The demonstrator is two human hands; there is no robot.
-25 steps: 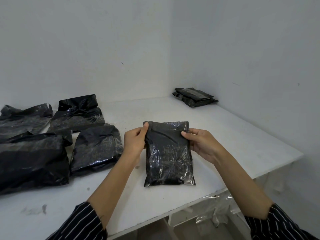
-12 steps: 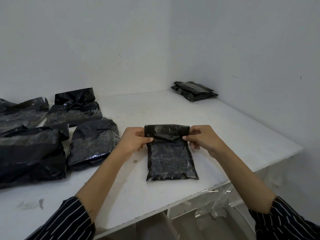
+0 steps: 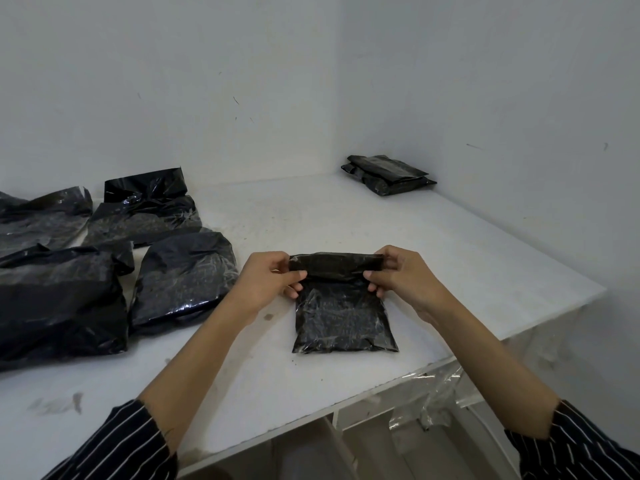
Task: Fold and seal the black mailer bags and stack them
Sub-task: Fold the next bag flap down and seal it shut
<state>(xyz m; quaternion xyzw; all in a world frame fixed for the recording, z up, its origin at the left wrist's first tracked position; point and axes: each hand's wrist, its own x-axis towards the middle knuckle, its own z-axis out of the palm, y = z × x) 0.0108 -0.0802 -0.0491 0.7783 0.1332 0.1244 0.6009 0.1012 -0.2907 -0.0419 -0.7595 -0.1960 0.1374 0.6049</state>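
1. The left hand and the right hand are each pinching one end of the folded-over top flap of a black mailer bag. The thumbs are curling over the flap and the fingers are tucking beneath it. Neither hand is holding anything else.
2. The mailer bag is lying flat on the white counter, near its front edge and between the two hands.
3. A stack of finished bags is sitting in the far right corner, well apart. The unsealed bags are lying at the left.
4. Risk: the flap is looking rolled rather than sharply creased. Pressing it down unevenly would probably be leaving a wrinkled or crooked seal.
5. Risk: the glossy film is likely slippery. A pinch sliding off one end could be letting the fold spring open and skewing the bag.
6. Hidden: no adhesive strip is showing, so whether it is exposed cannot be told. The fingertips under the flap and the bag's contents are concealed. The leftmost bags are being cut off by the frame edge, and the number of bags in the stack is hard to make out.
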